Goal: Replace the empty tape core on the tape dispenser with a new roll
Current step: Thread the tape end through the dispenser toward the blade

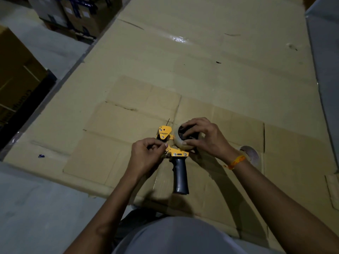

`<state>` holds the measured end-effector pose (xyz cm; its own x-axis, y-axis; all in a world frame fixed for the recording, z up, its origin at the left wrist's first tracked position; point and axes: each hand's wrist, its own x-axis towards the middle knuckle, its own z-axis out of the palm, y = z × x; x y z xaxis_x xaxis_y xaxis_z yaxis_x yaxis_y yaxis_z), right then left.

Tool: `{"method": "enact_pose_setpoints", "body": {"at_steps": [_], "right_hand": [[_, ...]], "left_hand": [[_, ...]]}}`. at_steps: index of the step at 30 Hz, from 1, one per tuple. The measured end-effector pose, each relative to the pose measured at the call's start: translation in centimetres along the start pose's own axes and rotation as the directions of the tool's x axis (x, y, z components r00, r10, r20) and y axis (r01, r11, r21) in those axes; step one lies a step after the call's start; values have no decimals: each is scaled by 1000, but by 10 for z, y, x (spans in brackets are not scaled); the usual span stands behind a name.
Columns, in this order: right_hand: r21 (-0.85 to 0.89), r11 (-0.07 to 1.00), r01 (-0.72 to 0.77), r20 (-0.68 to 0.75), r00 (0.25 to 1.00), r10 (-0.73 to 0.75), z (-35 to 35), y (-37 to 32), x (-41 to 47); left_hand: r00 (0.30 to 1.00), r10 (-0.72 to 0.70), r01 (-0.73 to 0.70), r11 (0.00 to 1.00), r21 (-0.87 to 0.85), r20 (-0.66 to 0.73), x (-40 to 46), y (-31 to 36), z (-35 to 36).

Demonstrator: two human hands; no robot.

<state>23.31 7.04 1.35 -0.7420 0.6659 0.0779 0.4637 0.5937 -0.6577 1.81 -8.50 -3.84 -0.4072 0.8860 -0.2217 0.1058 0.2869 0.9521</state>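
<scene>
A yellow tape dispenser point(165, 135) with a black pistol handle point(180, 176) lies on flattened cardboard. A roll of clear tape point(178, 142) sits on its black hub. My right hand point(202, 137) curls over the roll, fingers on its top and near side. My left hand point(146, 154) pinches something small at the dispenser's yellow frame; whether it is the tape's end I cannot tell. An empty tape core point(251, 154) lies on the cardboard behind my right wrist.
Flattened cardboard sheets point(201, 70) cover the grey floor point(36, 208). Stacked boxes point(73, 17) stand at the far left, with a brown carton point(16, 74) nearer on the left. A small blue scrap point(41, 156) lies on the cardboard's left part.
</scene>
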Motion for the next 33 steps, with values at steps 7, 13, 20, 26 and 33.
{"method": "enact_pose_setpoints", "body": {"at_steps": [7, 13, 20, 26, 33], "right_hand": [[4, 997, -82, -52, 995, 82, -19, 20, -23], [-106, 989, -99, -59, 994, 93, -26, 33, -30], [-82, 993, -84, -31, 996, 82, -17, 27, -30], [-74, 993, -96, 8, 995, 97, -19, 27, -30], [-96, 989, -112, 53, 992, 118, -21, 22, -29]], "left_hand": [[963, 268, -265, 907, 329, 34, 10, 30, 3], [965, 190, -259, 580, 772, 181, 30, 54, 18], [887, 156, -444, 35, 895, 434, 60, 76, 33], [845, 174, -514, 3, 858, 505, 69, 69, 30], [835, 209, -528, 39, 849, 509, 73, 65, 31]]}}
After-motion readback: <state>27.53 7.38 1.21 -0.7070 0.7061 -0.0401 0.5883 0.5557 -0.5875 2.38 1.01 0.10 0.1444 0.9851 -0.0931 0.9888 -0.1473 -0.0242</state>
